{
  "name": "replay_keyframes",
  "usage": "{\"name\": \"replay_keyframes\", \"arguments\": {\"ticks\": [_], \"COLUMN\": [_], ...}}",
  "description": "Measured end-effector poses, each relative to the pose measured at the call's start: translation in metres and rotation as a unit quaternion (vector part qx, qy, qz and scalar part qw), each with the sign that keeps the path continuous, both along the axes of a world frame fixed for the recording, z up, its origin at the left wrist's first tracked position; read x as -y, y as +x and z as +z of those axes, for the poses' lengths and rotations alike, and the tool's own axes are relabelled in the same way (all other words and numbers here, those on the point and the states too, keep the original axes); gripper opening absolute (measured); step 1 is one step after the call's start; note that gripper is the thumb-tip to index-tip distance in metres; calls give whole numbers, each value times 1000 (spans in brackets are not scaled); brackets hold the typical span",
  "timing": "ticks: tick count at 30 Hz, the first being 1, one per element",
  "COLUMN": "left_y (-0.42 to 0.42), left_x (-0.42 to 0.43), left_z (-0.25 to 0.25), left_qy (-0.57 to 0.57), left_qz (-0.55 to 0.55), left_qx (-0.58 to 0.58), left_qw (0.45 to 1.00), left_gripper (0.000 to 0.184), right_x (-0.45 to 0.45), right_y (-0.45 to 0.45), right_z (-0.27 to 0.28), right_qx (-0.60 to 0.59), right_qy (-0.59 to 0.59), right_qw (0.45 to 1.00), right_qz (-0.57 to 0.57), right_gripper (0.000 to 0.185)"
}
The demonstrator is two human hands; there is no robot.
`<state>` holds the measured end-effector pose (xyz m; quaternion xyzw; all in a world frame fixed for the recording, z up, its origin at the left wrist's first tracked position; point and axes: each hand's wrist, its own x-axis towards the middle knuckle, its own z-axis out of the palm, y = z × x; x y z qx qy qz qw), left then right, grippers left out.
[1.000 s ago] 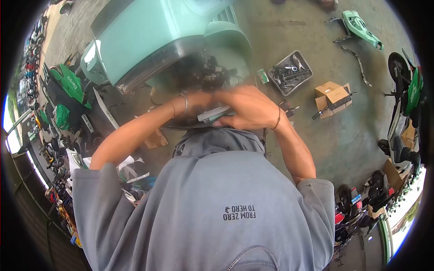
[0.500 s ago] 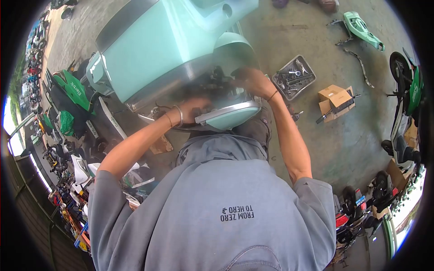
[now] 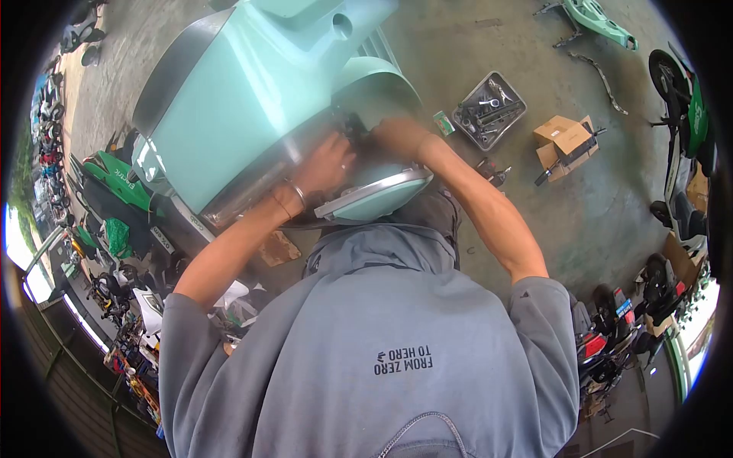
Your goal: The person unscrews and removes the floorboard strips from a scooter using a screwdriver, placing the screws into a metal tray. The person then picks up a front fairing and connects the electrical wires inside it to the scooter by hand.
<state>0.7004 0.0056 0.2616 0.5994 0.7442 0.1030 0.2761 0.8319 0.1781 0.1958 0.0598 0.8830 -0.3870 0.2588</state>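
Note:
A mint-green scooter body (image 3: pixel 244 107) fills the upper left of the head view, its dark inner side facing me. My left hand (image 3: pixel 328 162), with a ring and bracelets, reaches into the opening beneath the body, fingers bunched around a small dark part. Close by on the right, my right hand (image 3: pixel 398 139) is curled in front of the rounded mint cover (image 3: pixel 378 84); its fingertips are blurred and partly hidden. What either hand grips cannot be made out. Below both hands, at my lap, lies a mint-green piece with silver trim (image 3: pixel 382 195).
A metal tray of tools (image 3: pixel 490 111) lies on the floor to the right, beside a small green box (image 3: pixel 443 123). Further right are an open cardboard box (image 3: pixel 565 143) and a mint scooter panel (image 3: pixel 599 21). Green electric motorbikes (image 3: pixel 114 179) line the left.
My left hand has moved up and right, away from the silver-trimmed piece and deeper toward the opening. My right hand has shifted slightly left and down. The whole view has shifted a little.

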Motion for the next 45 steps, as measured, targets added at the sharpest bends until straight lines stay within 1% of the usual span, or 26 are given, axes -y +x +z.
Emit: {"name": "replay_keyframes", "arguments": {"ticks": [1,3,4,6,7,8,9,10,11,13,14,15,17,18,20,21,23,25,27,28,30,32,34,37,40,45], "left_y": [2,6,9,13,16,17,16,16,17,20,22,24,29,30,30,30,27,25,24,25,28,29,29,28,27,29], "left_x": [0,0,-3,-13,-16,-16,-16,-15,-15,-16,-16,-18,-20,-22,-27,-27,-22,-19,-18,-17,-17,-16,-18,-17,-15,-14], "left_z": [0,-4,-1,4,4,1,-1,-4,-7,-18,-23,-27,-33,-31,-27,-28,-30,-29,-29,-29,-31,-31,-29,-31,-32,-30], "left_qy": [-1,-3,-6,9,26,31,30,26,22,12,2,2,-3,-4,-77,-76,-47,-43,38,37,67,81,45,52,78,65], "left_qz": [-6,-56,-61,-59,-59,-56,-56,-53,-51,-63,-73,-76,-63,-65,-22,-26,5,18,76,75,130,159,186,189,179,192], "left_qx": [1,-68,-83,-82,-81,-83,-83,-80,-75,-85,-98,-97,-137,-136,-124,-124,-118,-96,-45,-46,-7,12,32,52,49,79], "left_qw": [1000,996,995,995,995,994,994,995,996,994,993,992,989,989,989,989,992,994,995,995,989,984,981,979,979,976], "left_gripper": [20,21,29,32,35,40,40,40,41,40,40,40,22,22,33,33,30,29,32,32,31,30,30,29,28,27], "right_x": [-1,-2,-2,-3,-4,-6,-9,-10,-8,-7,-6,-8,-12,-13,-13,-12,-11,-12,-15,-16,-14,-8,-4,1,4,3], "right_y": [3,10,17,34,40,47,54,61,70,85,88,88,89,86,75,72,66,64,60,58,51,48,44,40,37,37], "right_z": [-2,-9,-17,-29,-24,-18,-13,-11,-8,10,14,14,13,14,18,20,23,18,12,5,-7,-8,-6,-6,-7,-5], "right_qx": [1,-44,-43,-197,-195,-115,-34,-23,-23,-51,-70,-71,-60,-60,-109,-110,-69,-80,-43,-43,-42,-61,-80,-91,-81,-75], "right_qy": [-1,-82,-84,-106,-111,-185,-253,-298,-298,-460,-460,-460,-446,-447,-342,-341,-344,-345,-326,-327,-303,-311,-319,-328,-296,-292], "right_qw": [1000,995,995,966,967,954,923,897,897,771,765,763,791,790,833,831,819,820,841,840,868,859,852,847,853,857], "right_qz": [-6,-40,-40,-126,-125,-208,-287,-324,-326,-437,-445,-448,-414,-416,-421,-425,-453,-450,-430,-430,-391,-401,-408,-409,-422,-417], "right_gripper": [30,31,31,33,33,34,35,33,33,35,35,35,33,33,33,33,35,35,37,37,38,38,38,39,39,39]}}
